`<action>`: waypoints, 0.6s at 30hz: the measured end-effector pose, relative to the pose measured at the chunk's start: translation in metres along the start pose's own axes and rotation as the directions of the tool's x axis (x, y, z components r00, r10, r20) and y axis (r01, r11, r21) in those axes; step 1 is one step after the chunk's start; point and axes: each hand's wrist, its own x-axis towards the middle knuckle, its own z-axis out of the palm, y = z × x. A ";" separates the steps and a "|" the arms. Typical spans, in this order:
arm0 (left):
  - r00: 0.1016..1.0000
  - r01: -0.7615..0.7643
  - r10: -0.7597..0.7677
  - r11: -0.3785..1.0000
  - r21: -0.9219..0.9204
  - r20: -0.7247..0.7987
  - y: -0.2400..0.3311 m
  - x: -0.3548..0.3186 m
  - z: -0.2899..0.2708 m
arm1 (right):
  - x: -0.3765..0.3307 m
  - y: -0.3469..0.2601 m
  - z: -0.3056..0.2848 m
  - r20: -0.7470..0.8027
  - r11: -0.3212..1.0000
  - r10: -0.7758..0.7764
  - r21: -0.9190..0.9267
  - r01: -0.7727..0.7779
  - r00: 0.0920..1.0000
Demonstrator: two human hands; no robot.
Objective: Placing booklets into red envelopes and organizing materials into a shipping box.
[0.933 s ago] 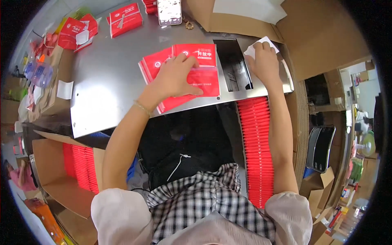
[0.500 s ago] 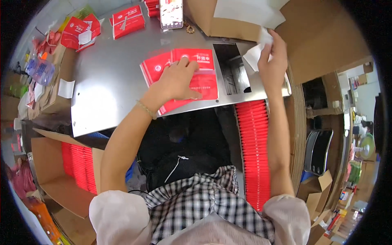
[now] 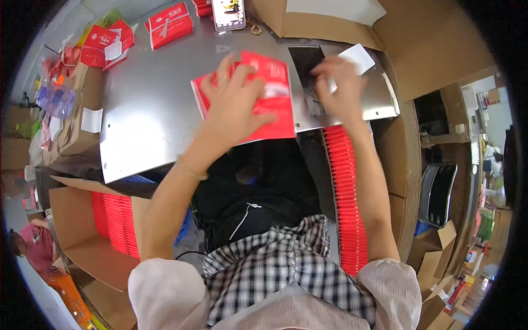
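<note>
Red flat packets (image 3: 278, 113) with white print lie overlapped at the table's front edge. Over them is my left hand (image 3: 234, 104), fingers spread and slightly blurred, its thumb on the packets. My right hand (image 3: 342, 91) is to the right, beside the rectangular opening (image 3: 304, 58) in the metal table. Motion smears its fingers, and a bit of white shows by them; whether they hold it I cannot tell. Just behind that hand lies a white sheet (image 3: 358, 58).
Rows of red packets (image 3: 347, 203) stand below the table's right end, and more fill a cardboard box (image 3: 77, 220) at left. A phone (image 3: 229, 15), a beaded bracelet (image 3: 256, 29) and a tied red bundle (image 3: 169, 25) sit at the back. A large carton (image 3: 440, 49) borders the right.
My right hand has come left and down from beside the large carton toward the table opening. My left hand has shifted slightly over the red packets, and its fingers have spread.
</note>
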 end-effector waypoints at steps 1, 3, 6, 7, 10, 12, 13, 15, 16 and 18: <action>0.987 0.015 -0.016 1.000 -0.008 -0.163 0.010 0.009 0.004 | 0.006 -0.003 -0.004 -0.130 0.822 0.098 -0.549 -0.154 0.987; 0.993 -0.020 0.025 0.999 0.044 -0.113 0.033 0.039 0.030 | 0.018 0.023 -0.005 -0.049 0.766 0.308 -0.579 -0.278 0.950; 0.989 0.034 -0.071 0.961 -0.276 -0.126 0.055 0.038 0.070 | 0.016 0.053 -0.006 0.013 0.940 0.172 -0.300 -0.160 0.985; 0.979 0.007 -0.085 0.923 -0.385 -0.187 0.056 0.023 0.063 | 0.012 0.054 -0.015 -0.012 0.978 0.208 -0.013 -0.208 0.978; 0.921 0.208 -0.222 0.975 -0.077 -0.320 0.002 -0.034 0.056 | -0.003 0.071 -0.038 0.200 0.646 0.646 0.371 -0.667 0.737; 0.914 0.220 -0.232 0.973 -0.074 -0.334 -0.040 -0.051 0.028 | 0.003 0.061 -0.033 0.087 0.968 0.226 -0.130 -0.214 0.970; 0.923 0.237 -0.253 0.967 -0.090 -0.290 -0.050 -0.050 0.012 | 0.010 0.047 -0.032 0.139 0.941 0.039 -0.337 0.011 0.990; 0.955 0.130 -0.140 0.990 -0.054 -0.261 -0.043 -0.041 0.007 | 0.032 0.015 -0.024 -0.013 0.920 0.004 -0.393 -0.009 1.000; 0.962 0.044 -0.049 0.999 -0.023 -0.267 -0.035 -0.032 0.020 | 0.041 -0.017 -0.025 -0.199 0.967 -0.043 -0.256 -0.010 0.979; 0.995 -0.060 0.069 0.990 0.124 -0.074 -0.002 -0.014 0.032 | 0.014 -0.045 0.000 -0.346 0.993 -0.120 -0.022 0.120 0.931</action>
